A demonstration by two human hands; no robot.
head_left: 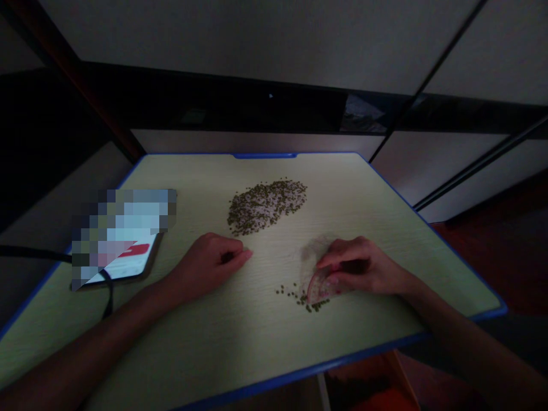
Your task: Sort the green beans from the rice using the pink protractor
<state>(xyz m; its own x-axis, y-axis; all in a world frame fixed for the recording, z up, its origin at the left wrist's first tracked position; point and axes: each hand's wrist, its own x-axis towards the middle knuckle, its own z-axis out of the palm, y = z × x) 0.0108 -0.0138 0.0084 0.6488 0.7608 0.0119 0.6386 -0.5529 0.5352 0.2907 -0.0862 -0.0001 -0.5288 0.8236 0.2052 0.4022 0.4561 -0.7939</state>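
My right hand (359, 265) pinches a clear protractor (317, 290) with a pinkish-red curved edge. The protractor is held low at the table, its curved edge against a small group of green beans (315, 307), with a few more scattered to its left. My left hand (214, 258) rests on the table in a loose fist, thumb stretched along the curled fingers, and nothing shows in it. Beyond both hands lies a larger patch of small dark green beans (268, 204), with pale bits showing among them.
A lit tablet or large phone (128, 265), partly pixelated, lies on the left of the table (205, 342). A black cable (38, 251) runs beside it. The table has a blue rim, and pale cabinet panels (257, 34) stand behind it. An orange box (385, 377) shows below the front edge.
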